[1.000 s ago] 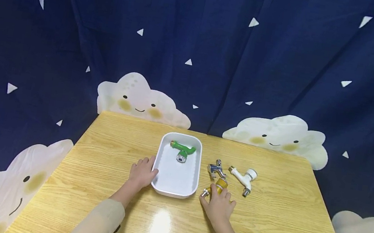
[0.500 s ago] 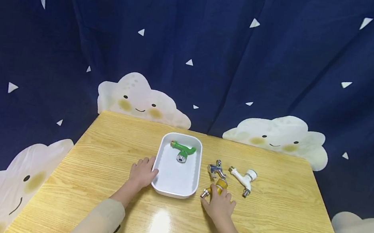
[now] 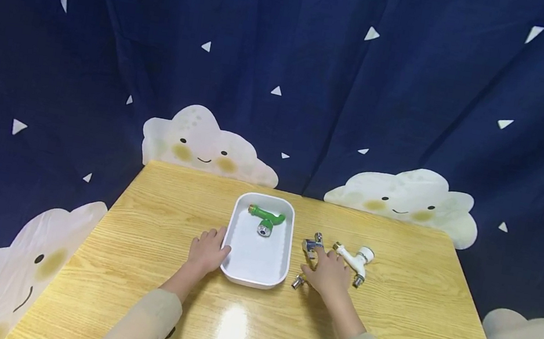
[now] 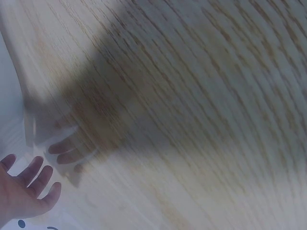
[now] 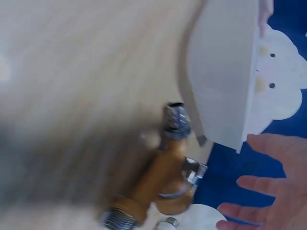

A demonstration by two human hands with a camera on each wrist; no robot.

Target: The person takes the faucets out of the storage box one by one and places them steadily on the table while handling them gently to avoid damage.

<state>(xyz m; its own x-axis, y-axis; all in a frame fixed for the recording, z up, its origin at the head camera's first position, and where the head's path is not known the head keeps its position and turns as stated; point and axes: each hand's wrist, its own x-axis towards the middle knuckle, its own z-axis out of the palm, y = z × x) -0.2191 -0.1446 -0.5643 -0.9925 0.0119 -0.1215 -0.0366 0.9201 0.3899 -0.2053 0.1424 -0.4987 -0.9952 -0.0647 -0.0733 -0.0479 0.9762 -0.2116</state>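
Observation:
My left hand [image 3: 206, 250] rests at the left side of a white tray [image 3: 254, 262], its thumb at the rim. Inside the tray lies a green faucet [image 3: 269, 217]. Relaxed, spread fingers of the left hand [image 4: 26, 194] show in the left wrist view. My right hand [image 3: 331, 275] hovers over a yellow faucet [image 5: 160, 175], hiding most of it from the head view, with fingertips right at a chrome faucet [image 3: 310, 245]. The right wrist view shows the right hand [image 5: 280, 179] with fingers extended and nothing held; the yellow faucet lies on the table.
A white faucet [image 3: 358, 261] lies on the wooden table [image 3: 415, 308], just right of the right hand. Behind the table hangs a dark blue curtain [image 3: 244, 71] with cloud shapes.
My right hand has let go of the yellow faucet and moved up and slightly right, toward the chrome faucet. The left hand and the tray have stayed in place.

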